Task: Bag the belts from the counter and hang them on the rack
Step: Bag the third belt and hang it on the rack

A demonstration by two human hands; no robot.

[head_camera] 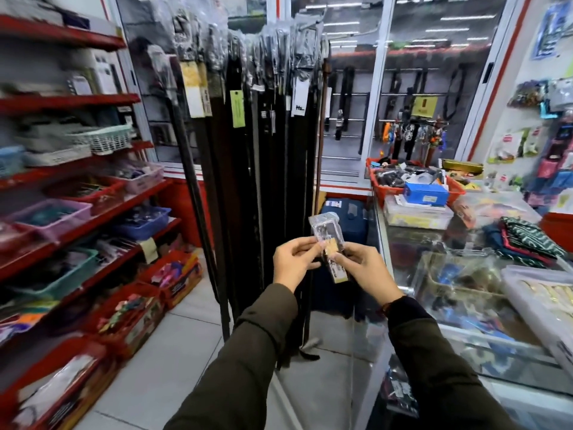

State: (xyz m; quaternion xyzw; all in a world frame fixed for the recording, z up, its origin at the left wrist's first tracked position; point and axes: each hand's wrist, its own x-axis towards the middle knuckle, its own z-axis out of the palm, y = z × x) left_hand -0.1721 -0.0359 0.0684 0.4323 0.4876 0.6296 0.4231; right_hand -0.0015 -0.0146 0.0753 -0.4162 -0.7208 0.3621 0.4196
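At frame centre, your left hand (293,262) and right hand (361,268) pinch the bagged belt (328,243) between closed fingertips, before the rack (263,119) of hanging belts.

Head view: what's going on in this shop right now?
A person stands between the shelves and a glass counter, holding a bagged belt by its buckle end with both hands: left hand and right hand. The belt hangs down in front of them. The rack of hanging belts is just ahead; this one isn't hung yet.
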